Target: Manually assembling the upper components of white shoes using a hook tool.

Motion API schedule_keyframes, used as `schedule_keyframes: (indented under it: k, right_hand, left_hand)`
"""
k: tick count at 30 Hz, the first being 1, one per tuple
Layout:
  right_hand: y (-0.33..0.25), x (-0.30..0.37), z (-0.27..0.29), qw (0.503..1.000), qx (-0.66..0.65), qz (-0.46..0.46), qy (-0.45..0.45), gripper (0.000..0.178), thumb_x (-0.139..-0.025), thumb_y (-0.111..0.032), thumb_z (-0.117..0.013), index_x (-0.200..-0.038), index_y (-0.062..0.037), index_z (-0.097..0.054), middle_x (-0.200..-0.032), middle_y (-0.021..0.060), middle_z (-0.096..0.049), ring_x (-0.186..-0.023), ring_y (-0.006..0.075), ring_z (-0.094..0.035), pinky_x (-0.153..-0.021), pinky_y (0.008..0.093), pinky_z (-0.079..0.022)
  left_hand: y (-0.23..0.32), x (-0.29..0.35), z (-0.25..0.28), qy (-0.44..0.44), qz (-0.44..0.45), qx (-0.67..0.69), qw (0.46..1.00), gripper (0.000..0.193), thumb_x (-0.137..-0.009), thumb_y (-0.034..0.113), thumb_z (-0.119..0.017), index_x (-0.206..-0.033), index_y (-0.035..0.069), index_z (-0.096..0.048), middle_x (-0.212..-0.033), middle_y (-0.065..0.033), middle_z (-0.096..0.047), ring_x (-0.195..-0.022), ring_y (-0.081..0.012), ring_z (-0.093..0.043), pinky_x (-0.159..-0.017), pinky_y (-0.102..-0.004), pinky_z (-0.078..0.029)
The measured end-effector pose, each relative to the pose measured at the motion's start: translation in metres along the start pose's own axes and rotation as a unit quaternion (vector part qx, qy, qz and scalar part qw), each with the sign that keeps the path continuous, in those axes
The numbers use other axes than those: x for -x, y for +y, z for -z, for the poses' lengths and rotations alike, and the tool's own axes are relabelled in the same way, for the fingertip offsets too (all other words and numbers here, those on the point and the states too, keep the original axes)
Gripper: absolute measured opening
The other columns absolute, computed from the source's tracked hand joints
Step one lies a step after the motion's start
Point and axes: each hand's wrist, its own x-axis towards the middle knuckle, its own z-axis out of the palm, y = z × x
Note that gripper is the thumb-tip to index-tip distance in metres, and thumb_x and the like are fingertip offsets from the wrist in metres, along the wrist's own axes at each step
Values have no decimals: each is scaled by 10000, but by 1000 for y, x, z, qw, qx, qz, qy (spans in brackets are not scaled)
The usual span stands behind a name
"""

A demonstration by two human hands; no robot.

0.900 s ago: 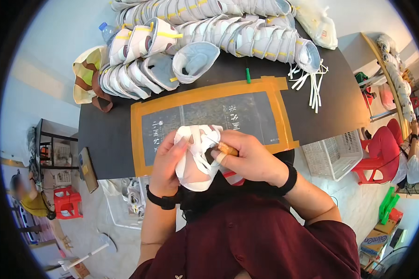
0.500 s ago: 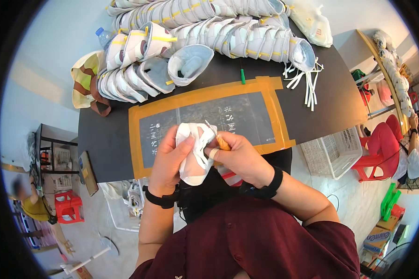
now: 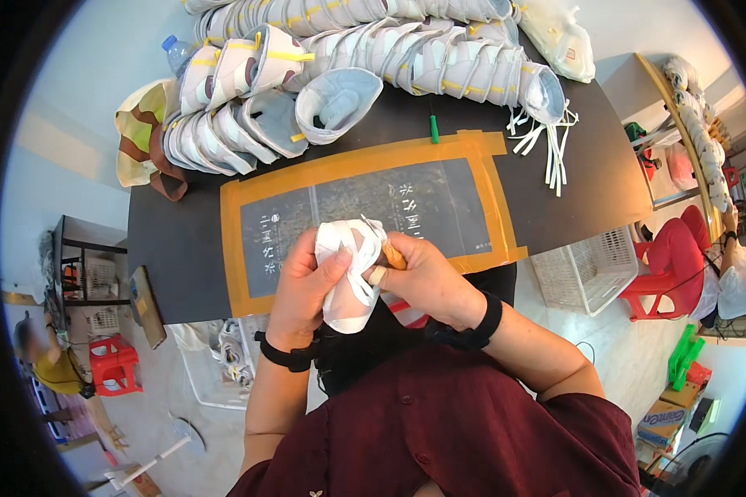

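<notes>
Above the near table edge, my left hand [image 3: 305,286] grips a white shoe upper [image 3: 350,313], thumb laid over its front. White laces [image 3: 358,263] cross the upper in flat bands. In my right hand [image 3: 431,277] is a hook tool with a wooden handle [image 3: 395,256] and a thin metal shaft, its tip at the upper's far edge among the laces. A bandage wraps a finger of that hand, and its fingers press against the upper's right side. The palms and the upper's underside are hidden.
Nested shoe uppers [image 3: 427,62] lie in long rows at the table's back. An orange-taped mat [image 3: 365,195] covers the middle, with a green-handled tool [image 3: 433,130] beyond. White laces [image 3: 555,137] hang at right. A white crate [image 3: 584,277] stands below the right side.
The hook tool has turned slightly, and its tip sits closer against the laces at the far edge. Both hands keep their hold. My view has shifted a little.
</notes>
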Motion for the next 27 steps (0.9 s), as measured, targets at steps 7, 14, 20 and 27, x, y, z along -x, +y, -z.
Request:
schedule_keyframes:
  k: [7, 14, 20, 27]
  right_hand:
    - [9, -3, -3, 975, 205, 72, 50, 234, -806, -93, -684, -984, 22, -585, -887, 150, -588, -846, 275, -604, -788, 363, -484]
    - [15, -6, -8, 950, 279, 116, 79, 248, -780, -103, -658, -961, 38, -563, -914, 210, -569, -892, 395, -588, -789, 426, -479]
    - [11, -6, -12, 950, 285, 96, 90, 277, -777, -107, -655, -976, 55, -549, -926, 231, -566, -914, 419, -587, -797, 432, -482]
    - [3, -6, -4, 969, 237, 63, 38, 265, -791, -80, -660, -1011, 42, -573, -960, 190, -581, -910, 332, -613, -803, 386, -492]
  left_hand:
    - [-7, 4, 7, -24, -25, -30, 999, 342, -920, 161, -683, -1209, 8, -582, -1108, -62, -654, -971, -127, -620, -850, -293, -511]
    - [-12, 4, 11, -29, -34, -37, 998, 355, -922, 155, -673, -1223, -9, -581, -1122, -74, -659, -970, -133, -626, -861, -294, -509]
    - [-14, 3, 14, -45, -56, -34, 997, 325, -939, 133, -648, -1216, -27, -589, -1107, -68, -658, -965, -115, -615, -847, -276, -503]
    - [-12, 3, 15, -36, -64, -35, 997, 334, -943, 147, -640, -1225, -24, -587, -1132, -77, -651, -999, -125, -611, -861, -286, -501]
